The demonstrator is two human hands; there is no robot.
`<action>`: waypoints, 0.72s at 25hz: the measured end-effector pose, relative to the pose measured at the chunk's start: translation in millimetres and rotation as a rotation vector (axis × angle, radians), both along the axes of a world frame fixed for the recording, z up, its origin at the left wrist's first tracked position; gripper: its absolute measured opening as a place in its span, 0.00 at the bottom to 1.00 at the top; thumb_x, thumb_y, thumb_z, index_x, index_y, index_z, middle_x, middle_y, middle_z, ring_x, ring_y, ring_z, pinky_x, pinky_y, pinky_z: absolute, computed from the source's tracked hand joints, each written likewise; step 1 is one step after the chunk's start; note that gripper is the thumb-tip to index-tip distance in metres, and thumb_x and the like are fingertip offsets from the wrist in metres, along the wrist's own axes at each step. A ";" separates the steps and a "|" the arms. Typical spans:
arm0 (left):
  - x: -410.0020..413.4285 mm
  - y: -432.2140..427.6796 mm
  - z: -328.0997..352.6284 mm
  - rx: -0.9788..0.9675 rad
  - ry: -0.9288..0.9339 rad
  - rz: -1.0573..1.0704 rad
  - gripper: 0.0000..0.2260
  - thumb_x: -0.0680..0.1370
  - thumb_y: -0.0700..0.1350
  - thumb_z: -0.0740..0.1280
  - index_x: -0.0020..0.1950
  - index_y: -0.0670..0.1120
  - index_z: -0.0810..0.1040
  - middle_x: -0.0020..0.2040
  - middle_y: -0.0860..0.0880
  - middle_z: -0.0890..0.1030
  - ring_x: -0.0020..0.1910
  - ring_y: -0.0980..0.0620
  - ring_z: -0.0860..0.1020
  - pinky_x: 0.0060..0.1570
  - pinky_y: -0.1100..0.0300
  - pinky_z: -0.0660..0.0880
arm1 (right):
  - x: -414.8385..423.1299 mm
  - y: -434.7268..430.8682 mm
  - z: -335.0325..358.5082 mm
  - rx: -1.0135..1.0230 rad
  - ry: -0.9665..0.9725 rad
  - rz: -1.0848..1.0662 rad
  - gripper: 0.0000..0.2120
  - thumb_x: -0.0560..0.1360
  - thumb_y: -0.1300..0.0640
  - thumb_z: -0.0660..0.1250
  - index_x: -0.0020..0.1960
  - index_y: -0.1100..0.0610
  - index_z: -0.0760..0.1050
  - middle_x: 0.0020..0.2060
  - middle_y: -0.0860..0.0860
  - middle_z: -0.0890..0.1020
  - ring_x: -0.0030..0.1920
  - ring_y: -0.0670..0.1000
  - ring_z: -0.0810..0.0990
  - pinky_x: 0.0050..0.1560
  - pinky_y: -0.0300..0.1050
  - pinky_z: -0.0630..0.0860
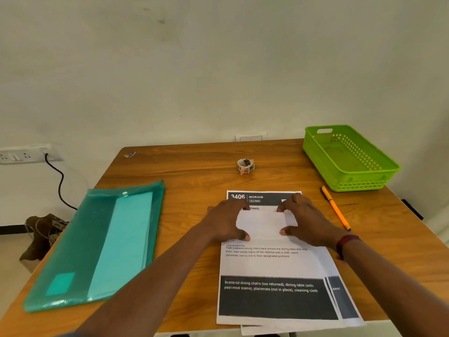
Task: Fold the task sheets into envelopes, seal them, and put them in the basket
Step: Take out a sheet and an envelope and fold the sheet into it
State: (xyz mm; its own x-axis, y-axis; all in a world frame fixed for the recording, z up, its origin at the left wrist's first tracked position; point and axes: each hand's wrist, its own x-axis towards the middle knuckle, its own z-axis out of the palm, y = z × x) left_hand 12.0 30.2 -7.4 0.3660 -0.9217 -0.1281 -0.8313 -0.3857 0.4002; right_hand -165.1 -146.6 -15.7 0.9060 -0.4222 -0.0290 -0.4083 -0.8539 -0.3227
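Left hand [226,221] and right hand [307,222] press spread, ungripping fingers on the light, floppy white printed paper sheet [267,262], probably best pinched at its edges.

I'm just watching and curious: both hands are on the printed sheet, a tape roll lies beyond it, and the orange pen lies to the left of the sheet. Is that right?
One thing is wrong: in the head view the orange pen lies to the right of the printed sheet, near the green basket.
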 end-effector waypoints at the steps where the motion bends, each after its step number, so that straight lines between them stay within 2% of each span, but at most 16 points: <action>1: 1.1 3.7 0.6 -0.079 0.034 -0.009 0.28 0.67 0.52 0.79 0.63 0.53 0.72 0.63 0.51 0.76 0.61 0.48 0.73 0.58 0.52 0.71 | -2.0 1.3 1.5 0.015 -0.055 -0.006 0.23 0.70 0.51 0.75 0.63 0.49 0.72 0.60 0.49 0.73 0.62 0.51 0.70 0.60 0.44 0.70; 5: 5.2 15.3 9.5 -0.295 0.101 0.080 0.17 0.69 0.45 0.77 0.57 0.50 0.82 0.55 0.52 0.84 0.50 0.54 0.80 0.48 0.63 0.74 | -7.1 5.5 12.0 0.085 -0.226 -0.028 0.17 0.72 0.56 0.74 0.59 0.53 0.77 0.56 0.49 0.81 0.54 0.50 0.78 0.53 0.42 0.73; 10: 5.4 23.7 23.4 -0.374 0.035 0.088 0.10 0.73 0.44 0.74 0.54 0.49 0.85 0.53 0.53 0.85 0.46 0.57 0.81 0.45 0.64 0.76 | -10.6 10.9 28.1 0.045 -0.391 0.001 0.09 0.73 0.59 0.73 0.52 0.54 0.80 0.47 0.47 0.83 0.45 0.45 0.78 0.44 0.33 0.71; 13: 0.5 30.7 20.9 -0.396 0.006 0.051 0.06 0.74 0.42 0.72 0.49 0.50 0.84 0.50 0.54 0.85 0.46 0.57 0.81 0.47 0.58 0.78 | -15.6 17.6 32.6 -0.008 -0.408 0.069 0.05 0.73 0.59 0.73 0.48 0.52 0.80 0.45 0.46 0.84 0.44 0.46 0.81 0.46 0.43 0.78; 15: -6.6 34.1 17.5 -0.361 -0.032 0.036 0.06 0.74 0.42 0.71 0.49 0.51 0.83 0.51 0.53 0.85 0.48 0.55 0.81 0.47 0.56 0.78 | -19.5 23.8 30.5 -0.105 -0.394 0.084 0.05 0.72 0.59 0.73 0.46 0.51 0.80 0.43 0.46 0.84 0.40 0.49 0.81 0.51 0.49 0.78; 17: -14.7 36.4 12.6 -0.304 -0.120 0.022 0.06 0.74 0.43 0.70 0.50 0.52 0.81 0.53 0.52 0.84 0.48 0.52 0.80 0.44 0.56 0.76 | -24.2 30.0 23.1 -0.236 -0.358 0.077 0.08 0.69 0.60 0.75 0.45 0.51 0.80 0.43 0.48 0.86 0.36 0.51 0.82 0.62 0.54 0.72; 18: -18.1 37.6 9.3 -0.283 -0.157 0.016 0.07 0.75 0.43 0.69 0.51 0.52 0.79 0.54 0.51 0.83 0.47 0.50 0.79 0.43 0.56 0.75 | -26.5 32.7 18.6 -0.295 -0.326 0.069 0.10 0.67 0.60 0.77 0.44 0.50 0.79 0.46 0.51 0.86 0.37 0.51 0.84 0.66 0.56 0.68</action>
